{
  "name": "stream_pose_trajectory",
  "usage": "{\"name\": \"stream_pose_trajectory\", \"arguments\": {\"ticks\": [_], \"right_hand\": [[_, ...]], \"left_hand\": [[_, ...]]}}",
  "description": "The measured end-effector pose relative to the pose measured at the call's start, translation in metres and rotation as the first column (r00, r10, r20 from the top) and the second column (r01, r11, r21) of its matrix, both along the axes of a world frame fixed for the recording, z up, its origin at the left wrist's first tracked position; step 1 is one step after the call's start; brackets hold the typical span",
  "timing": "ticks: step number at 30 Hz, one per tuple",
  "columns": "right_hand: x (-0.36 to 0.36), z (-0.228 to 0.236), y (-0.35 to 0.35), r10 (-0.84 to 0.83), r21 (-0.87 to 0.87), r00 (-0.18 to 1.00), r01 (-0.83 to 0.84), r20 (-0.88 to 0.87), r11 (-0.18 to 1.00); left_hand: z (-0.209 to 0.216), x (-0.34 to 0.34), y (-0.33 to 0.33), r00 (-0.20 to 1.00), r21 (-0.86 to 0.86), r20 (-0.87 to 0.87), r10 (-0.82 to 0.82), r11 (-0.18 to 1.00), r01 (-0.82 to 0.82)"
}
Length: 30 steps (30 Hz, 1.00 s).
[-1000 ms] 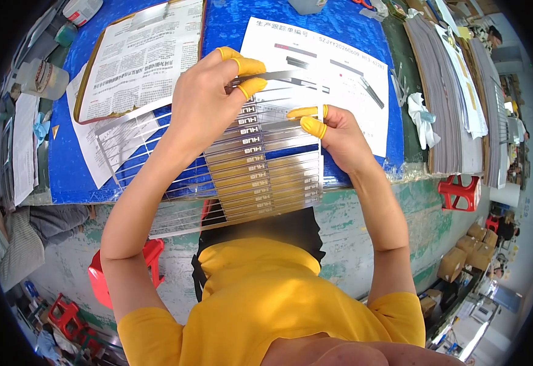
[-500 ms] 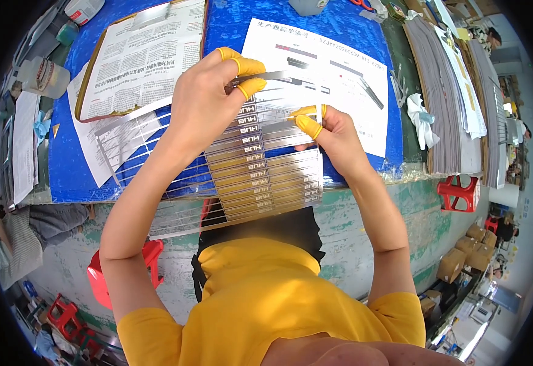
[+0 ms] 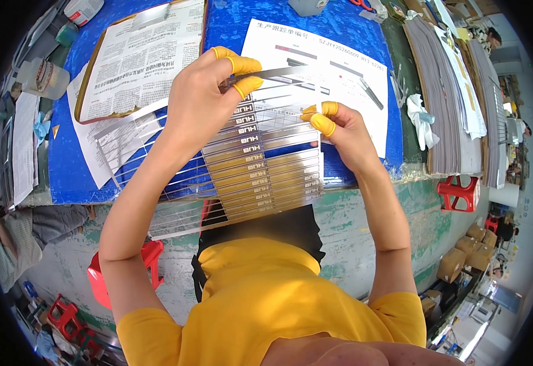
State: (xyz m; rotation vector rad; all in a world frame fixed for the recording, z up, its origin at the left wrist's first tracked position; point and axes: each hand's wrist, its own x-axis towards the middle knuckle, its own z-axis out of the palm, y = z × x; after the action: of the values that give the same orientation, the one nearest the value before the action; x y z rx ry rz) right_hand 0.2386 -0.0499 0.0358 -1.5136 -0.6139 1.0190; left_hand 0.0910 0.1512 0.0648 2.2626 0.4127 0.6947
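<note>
A thin slotted metal sheet (image 3: 242, 174), made of parallel strips with repeated pale lettering, lies tilted across the table's near edge and hangs over my lap. My left hand (image 3: 208, 85), wearing yellow finger cots, is closed on a dark, narrow metal strip (image 3: 288, 71) above the sheet's far side; its free end points right. At the sheet's right edge, the cotted thumb and finger of my right hand (image 3: 343, 131) are pinched together on the sheet. The exact spot between these fingertips is hidden.
Under the sheet is a blue-covered table (image 3: 227, 36) with a printed paper (image 3: 352, 79). A newspaper-lined tray (image 3: 144, 67) stands at left, beside a clear plastic container (image 3: 46, 78). Stacked grey sheets (image 3: 440, 104) and a crumpled white cloth (image 3: 422, 122) are at right. A red stool (image 3: 458, 195) stands beyond.
My right hand has moved slightly right and up along the sheet's edge. My left hand has shifted a little left, and the strip in it now shows longer and tilts upward to the right.
</note>
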Motion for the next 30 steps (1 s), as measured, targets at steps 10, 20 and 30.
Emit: {"name": "stream_pose_trajectory", "arguments": {"ticks": [10,20,30], "right_hand": [[0.036,0.006,0.002,-0.150,-0.045,0.950,0.169,0.272,0.985],[0.056,-0.012,0.042,-0.324,0.263,0.543,0.189,0.775,0.946],[0.062,-0.023,0.045,-0.373,0.353,0.405,0.125,0.835,0.927]], "left_hand": [[-0.009,0.002,0.004,0.999,-0.016,0.033,0.025,1.000,-0.025],[-0.011,0.003,0.004,1.000,-0.010,0.020,0.023,1.000,-0.022],[-0.014,0.004,0.005,0.998,-0.027,0.054,0.013,1.000,-0.012]]}}
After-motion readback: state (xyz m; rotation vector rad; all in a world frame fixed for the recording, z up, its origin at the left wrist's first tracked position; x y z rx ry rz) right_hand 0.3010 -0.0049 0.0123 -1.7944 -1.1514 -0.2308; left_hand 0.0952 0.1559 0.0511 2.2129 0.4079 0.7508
